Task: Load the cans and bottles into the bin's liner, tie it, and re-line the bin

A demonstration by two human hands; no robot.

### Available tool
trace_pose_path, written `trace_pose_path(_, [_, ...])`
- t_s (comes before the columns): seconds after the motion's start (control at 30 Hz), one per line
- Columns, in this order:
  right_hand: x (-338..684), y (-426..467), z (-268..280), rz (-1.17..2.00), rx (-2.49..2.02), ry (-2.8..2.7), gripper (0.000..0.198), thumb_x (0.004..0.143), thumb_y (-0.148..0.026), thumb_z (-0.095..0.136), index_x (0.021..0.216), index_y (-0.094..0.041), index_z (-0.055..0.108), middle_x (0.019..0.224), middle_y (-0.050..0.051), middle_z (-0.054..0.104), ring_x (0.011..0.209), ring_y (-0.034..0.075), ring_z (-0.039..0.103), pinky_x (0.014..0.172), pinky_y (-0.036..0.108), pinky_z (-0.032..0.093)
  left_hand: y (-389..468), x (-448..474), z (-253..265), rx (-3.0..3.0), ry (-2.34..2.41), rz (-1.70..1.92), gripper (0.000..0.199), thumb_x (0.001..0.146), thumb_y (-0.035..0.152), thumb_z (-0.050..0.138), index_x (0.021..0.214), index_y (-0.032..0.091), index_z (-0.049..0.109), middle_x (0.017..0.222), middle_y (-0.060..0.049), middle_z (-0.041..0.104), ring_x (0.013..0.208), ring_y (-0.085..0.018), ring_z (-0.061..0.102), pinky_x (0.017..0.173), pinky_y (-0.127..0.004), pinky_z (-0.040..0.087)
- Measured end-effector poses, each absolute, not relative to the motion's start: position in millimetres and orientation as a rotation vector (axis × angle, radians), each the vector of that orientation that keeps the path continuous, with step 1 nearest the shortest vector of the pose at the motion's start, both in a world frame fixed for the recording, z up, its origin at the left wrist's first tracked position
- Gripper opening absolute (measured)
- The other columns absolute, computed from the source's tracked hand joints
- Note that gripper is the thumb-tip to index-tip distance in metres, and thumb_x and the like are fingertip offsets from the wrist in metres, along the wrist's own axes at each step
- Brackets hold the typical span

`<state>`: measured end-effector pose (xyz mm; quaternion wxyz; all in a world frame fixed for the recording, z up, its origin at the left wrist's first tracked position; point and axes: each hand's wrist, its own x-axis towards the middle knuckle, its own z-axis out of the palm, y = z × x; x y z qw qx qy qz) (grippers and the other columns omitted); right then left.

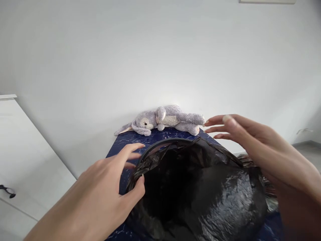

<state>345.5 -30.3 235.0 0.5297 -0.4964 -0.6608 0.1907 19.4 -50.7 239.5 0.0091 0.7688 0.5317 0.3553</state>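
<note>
A black trash bag (225, 201) lines a round bin, its glossy plastic bulging toward me on the right. Along the back left, part of the bin's dark grey rim (160, 144) shows uncovered. My left hand (107, 187) is at the left side of the rim, fingers outside and thumb over the bag's opening. Those fingers are apart, and whether they touch the bag I cannot tell. Over the right side of the bag hovers my right hand (260, 144), open, with its fingers stretched to the left and nothing in them. The bin's body is hidden.
Behind the bin, a grey plush bunny (168, 118) lies on its side against the wall, on a dark blue marble-patterned surface (125, 137). A white cabinet (30, 150) with a black handle stands at left. Something crinkly and partly hidden lies right of the bag.
</note>
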Motion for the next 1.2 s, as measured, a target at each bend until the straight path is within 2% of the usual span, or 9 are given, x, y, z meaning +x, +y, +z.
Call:
trace_pose_path(0.13, [346.1, -30.7, 235.1, 0.547, -1.14, -1.478, 0.051, 0.103, -0.07, 0.053, 0.112, -0.027, 0.079, 0.115, 0.011, 0.08, 0.101, 0.03, 0.077, 0.083, 0.042, 0.066, -45.9, 28.5, 243.5, 2.571, 1.779, 0.946, 0.043, 0.087, 0.059, 0.074, 0.125, 0.039, 0.073, 0.128, -0.003, 0.079, 0.101, -0.036, 0.079, 0.073, -0.042, 0.065])
trace_pose_path(0.23, [346.0, -28.1, 230.7, 0.507, -1.195, -1.631, 0.053, 0.102, -0.073, 0.051, 0.12, -0.03, 0.077, 0.123, 0.01, 0.078, 0.112, 0.03, 0.074, 0.085, 0.04, 0.064, -36.3, 37.5, 245.5, 2.568, 1.733, 0.932, 0.037, 0.088, 0.062, 0.073, 0.114, 0.037, 0.075, 0.135, -0.002, 0.076, 0.11, -0.036, 0.076, 0.083, -0.043, 0.066])
trace_pose_path(0.4, [339.2, -26.5, 223.7, 0.377, -1.388, -1.799, 0.064, 0.09, -0.077, 0.068, 0.138, -0.035, 0.066, 0.12, 0.008, 0.076, 0.106, 0.03, 0.073, 0.083, 0.04, 0.06, -19.1, 44.1, 252.0, 2.414, 1.668, 0.727, 0.051, 0.084, 0.076, 0.071, 0.118, 0.039, 0.077, 0.149, 0.001, 0.067, 0.134, -0.037, 0.066, 0.105, -0.048, 0.061])
trace_pose_path(0.5, [335.5, -27.2, 223.9, 0.352, -1.407, -1.853, 0.056, 0.089, -0.072, 0.073, 0.131, -0.035, 0.069, 0.104, 0.004, 0.076, 0.092, 0.027, 0.073, 0.077, 0.038, 0.057, -11.9, 43.3, 254.3, 2.323, 1.685, 0.667, 0.058, 0.081, 0.081, 0.07, 0.121, 0.04, 0.077, 0.153, 0.002, 0.064, 0.139, -0.038, 0.061, 0.113, -0.052, 0.055])
trace_pose_path(0.6, [333.1, -30.2, 227.2, 0.352, -1.339, -1.849, 0.041, 0.094, -0.065, 0.07, 0.119, -0.033, 0.073, 0.093, 0.002, 0.075, 0.084, 0.023, 0.073, 0.071, 0.035, 0.054, -8.9, 42.0, 253.1, 2.295, 1.697, 0.648, 0.059, 0.08, 0.085, 0.068, 0.118, 0.041, 0.077, 0.152, 0.003, 0.064, 0.138, -0.038, 0.062, 0.114, -0.055, 0.054])
trace_pose_path(0.73, [328.6, -38.3, 233.5, 0.357, -1.173, -1.694, 0.033, 0.097, -0.055, 0.07, 0.119, -0.03, 0.072, 0.082, 0.0, 0.072, 0.073, 0.02, 0.07, 0.063, 0.031, 0.055, -8.7, 40.0, 249.6, 2.304, 1.728, 0.665, 0.059, 0.081, 0.087, 0.065, 0.12, 0.044, 0.075, 0.155, 0.006, 0.062, 0.142, -0.038, 0.058, 0.119, -0.06, 0.049])
trace_pose_path(0.93, [326.1, -48.7, 235.3, 0.351, -0.998, -1.46, 0.022, 0.093, -0.043, 0.078, 0.112, -0.031, 0.075, 0.075, -0.001, 0.069, 0.073, 0.019, 0.072, 0.064, 0.028, 0.058, -9.2, 38.8, 246.7, 2.358, 1.675, 0.601, 0.063, 0.075, 0.088, 0.07, 0.118, 0.043, 0.074, 0.162, 0.005, 0.056, 0.146, -0.042, 0.054, 0.119, -0.064, 0.046])
trace_pose_path(1.07, [329.8, -48.5, 232.7, 0.363, -0.932, -1.362, 0.015, 0.091, -0.038, 0.081, 0.105, -0.033, 0.076, 0.079, 0.0, 0.071, 0.071, 0.019, 0.07, 0.059, 0.028, 0.051, -9.2, 37.8, 245.9, 2.398, 1.671, 0.602, 0.057, 0.078, 0.082, 0.073, 0.116, 0.04, 0.075, 0.16, 0.002, 0.058, 0.145, -0.042, 0.056, 0.113, -0.058, 0.053])
trace_pose_path(1.2, [332.3, -46.9, 232.2, 0.348, -0.927, -1.316, 0.011, 0.091, -0.036, 0.08, 0.101, -0.034, 0.076, 0.082, 0.0, 0.073, 0.072, 0.02, 0.069, 0.061, 0.03, 0.05, -7.8, 31.5, 247.1, 2.388, 1.71, 0.67, 0.046, 0.08, 0.068, 0.077, 0.117, 0.041, 0.079, 0.147, 0.002, 0.07, 0.133, -0.039, 0.066, 0.102, -0.048, 0.061])
